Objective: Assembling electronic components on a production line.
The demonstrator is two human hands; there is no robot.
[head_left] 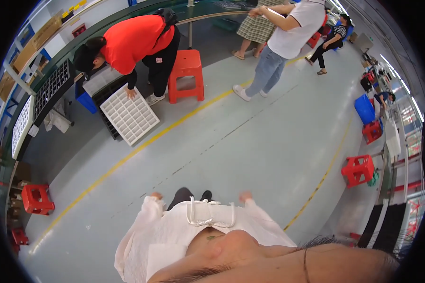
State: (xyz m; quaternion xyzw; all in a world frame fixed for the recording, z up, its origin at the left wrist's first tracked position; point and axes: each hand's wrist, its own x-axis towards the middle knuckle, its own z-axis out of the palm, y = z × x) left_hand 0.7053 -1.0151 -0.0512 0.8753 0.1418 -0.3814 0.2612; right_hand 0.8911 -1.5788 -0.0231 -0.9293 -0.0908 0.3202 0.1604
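Observation:
I stand on a grey floor in a white long-sleeved top, both arms hanging at my sides. My left hand [156,195] pokes out of its sleeve beside my dark trouser leg [180,195]; it looks small and rounded, its fingers hidden, with nothing visible in it. My right hand [244,195] is blurred, fingers slightly apart, and holds nothing. Neither hand touches anything. One dark shoe [206,194] shows between them.
Ahead on the left, a person in a red top bends over a white grid tray [130,114] by a long green workbench [56,61]. Red stools [186,75] [359,170] [37,199] stand around. Two people stand further ahead. A yellow floor line [141,148] crosses diagonally.

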